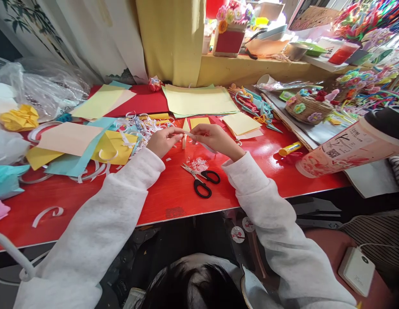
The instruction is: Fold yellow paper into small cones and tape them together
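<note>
Over the red table, my left hand (164,140) and my right hand (217,139) face each other with fingertips pinched. A thin pale paper strip (187,134) runs between them, and part of a white strip shows below my right fingers. Its exact shape is partly hidden by the fingers. Black-handled scissors (202,180) lie with blades parted, nearer my body. Beside the blades is a small heap of white paper shreds (199,164). Just beyond my hands lie a yellow paper piece (200,122) and an upright-looking cream paper piece (186,125).
Left are loose coloured sheets (68,138), curled paper strips (144,128) and plastic bags (47,88). Behind lies a stack of cream paper (201,99). On the right stand a tilted-looking drink cup (344,148), a yellow glue stick (290,148) and a flower-trimmed basket (310,107).
</note>
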### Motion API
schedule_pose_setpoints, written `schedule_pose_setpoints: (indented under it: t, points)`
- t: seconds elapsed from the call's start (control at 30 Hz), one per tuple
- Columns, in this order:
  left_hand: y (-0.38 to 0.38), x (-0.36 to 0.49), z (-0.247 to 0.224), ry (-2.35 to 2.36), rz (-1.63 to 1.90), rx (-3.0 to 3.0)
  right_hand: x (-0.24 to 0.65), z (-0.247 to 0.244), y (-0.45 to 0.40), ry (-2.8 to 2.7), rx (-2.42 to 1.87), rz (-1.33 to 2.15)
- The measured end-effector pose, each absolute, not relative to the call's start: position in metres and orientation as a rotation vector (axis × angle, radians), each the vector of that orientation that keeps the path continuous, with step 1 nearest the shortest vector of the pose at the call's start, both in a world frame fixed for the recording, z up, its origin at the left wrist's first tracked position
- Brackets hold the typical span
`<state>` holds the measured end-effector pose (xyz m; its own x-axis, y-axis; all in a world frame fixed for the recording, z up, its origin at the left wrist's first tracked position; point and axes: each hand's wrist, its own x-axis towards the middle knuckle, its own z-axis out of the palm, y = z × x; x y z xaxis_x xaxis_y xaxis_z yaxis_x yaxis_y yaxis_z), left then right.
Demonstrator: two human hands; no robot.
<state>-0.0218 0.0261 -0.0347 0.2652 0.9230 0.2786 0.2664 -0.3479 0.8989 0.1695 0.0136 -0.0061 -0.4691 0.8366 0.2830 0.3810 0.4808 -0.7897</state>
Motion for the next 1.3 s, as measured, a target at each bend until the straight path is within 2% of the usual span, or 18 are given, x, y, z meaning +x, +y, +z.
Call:
schedule_pose_setpoints:
  t: [0.23, 0.6, 0.8, 1.1, 1.3]
  points:
    - [0.015, -0.015, -0.025, 1.073, 1.218, 1.988, 0.171, -0.013, 0.018, -2.071, -0.976, 0.952]
    - [0.012, -0.01, -0.022, 1.104, 1.291, 2.175, 0.169, 0.011, -0.001, -2.079, -0.984, 1.03]
    - [0.012, -0.009, -0.021, 1.095, 1.36, 2.298, 0.171, 0.008, 0.004, -2.053, -0.901, 1.029]
    - [0.01, -0.004, -0.025, 0.914, 1.715, 2.8, 0.17, 0.001, 0.01, -1.934, -0.796, 1.22]
    - [0.016, -0.015, -0.029, 0.922, 1.61, 3.066, 0.168, 0.003, 0.009, -1.943, -0.842, 1.248]
